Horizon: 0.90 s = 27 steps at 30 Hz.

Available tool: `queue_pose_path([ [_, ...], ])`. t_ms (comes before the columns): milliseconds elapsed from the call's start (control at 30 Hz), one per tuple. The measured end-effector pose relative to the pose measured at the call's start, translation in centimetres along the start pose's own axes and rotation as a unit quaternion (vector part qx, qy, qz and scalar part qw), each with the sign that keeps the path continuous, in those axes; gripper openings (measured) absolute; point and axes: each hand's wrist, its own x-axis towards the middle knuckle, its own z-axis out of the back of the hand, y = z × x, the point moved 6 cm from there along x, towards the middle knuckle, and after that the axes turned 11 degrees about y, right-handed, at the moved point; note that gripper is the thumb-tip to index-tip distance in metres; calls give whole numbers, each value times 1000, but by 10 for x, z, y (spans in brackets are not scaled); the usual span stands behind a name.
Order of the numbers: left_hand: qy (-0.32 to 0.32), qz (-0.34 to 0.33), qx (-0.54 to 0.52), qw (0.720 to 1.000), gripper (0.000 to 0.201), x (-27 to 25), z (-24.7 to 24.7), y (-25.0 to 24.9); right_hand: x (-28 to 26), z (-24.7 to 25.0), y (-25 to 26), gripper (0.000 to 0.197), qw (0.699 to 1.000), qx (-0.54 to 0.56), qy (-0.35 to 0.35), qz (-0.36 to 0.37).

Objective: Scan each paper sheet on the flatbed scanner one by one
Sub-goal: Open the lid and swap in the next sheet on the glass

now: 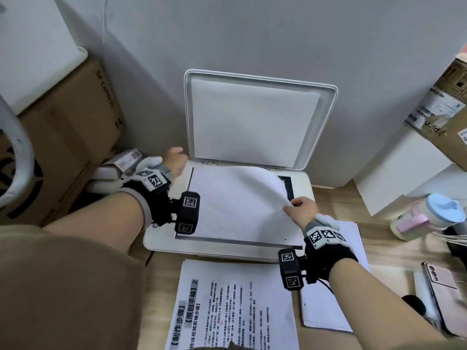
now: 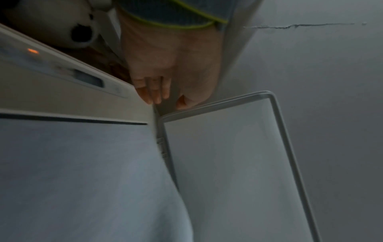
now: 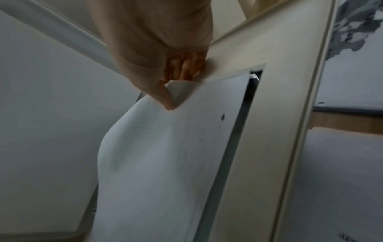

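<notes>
The flatbed scanner (image 1: 228, 251) sits on the wooden desk (image 1: 379, 236) against the wall, its lid (image 1: 255, 120) standing raised at the back, and its glass bed holds one paper sheet (image 1: 235, 205), blank side up. That sheet lies flat along its near and left edges, while its far right corner is peeled up off the glass and curls back toward the person, baring a dark strip of glass (image 1: 286, 184) at the bed's far right. The right hand (image 1: 302, 209) pinches this lifted corner; in the right wrist view the thumb (image 3: 159, 91) presses on top of the paper and the fingers (image 3: 186, 65) curl beneath it. The left hand (image 1: 174, 161) hovers at the scanner's far left corner, beside the lid hinge, holding nothing; in the left wrist view its fingers (image 2: 154, 91) hang loosely curled just above the scanner's edge, and whether they touch it cannot be told. In front of the scanner lies a stack of printed sheets (image 1: 235, 306), text up, and to its right, partly under the right wrist, a second pile of sheets (image 1: 328, 306) lying blank side up. A cardboard box (image 1: 73, 140) stands at the left, its contents not visible, and a lidded cup (image 1: 439, 210) and a phone (image 1: 441, 279) rest at the right.
</notes>
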Motion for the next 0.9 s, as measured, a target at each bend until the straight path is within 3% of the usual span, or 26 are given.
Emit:
queue_pose_path([
  [100,5,66,28,997,24,-7,3,40,-5,-2,-1,31,988,152,-1,40],
  [167,20,89,31,995,28,-14,0,58,-7,-2,-3,42,978,206,20,36],
  [300,28,101,23,994,31,-28,-8,72,-12,3,0,11,979,186,48,65],
  [367,23,104,16,994,25,-35,-10,73,-17,9,1,9,976,196,33,85],
  [500,90,113,23,989,59,-45,-15,73,-27,19,6,18,955,274,43,110],
  [633,145,121,27,982,53,-58,-25,59,-38,34,17,27,935,317,51,148],
  [767,172,78,-34,981,11,-62,-33,42,-48,50,27,27,916,355,54,177],
  [900,180,37,-119,976,28,-68,-25,32,-58,60,24,30,912,352,20,211],
])
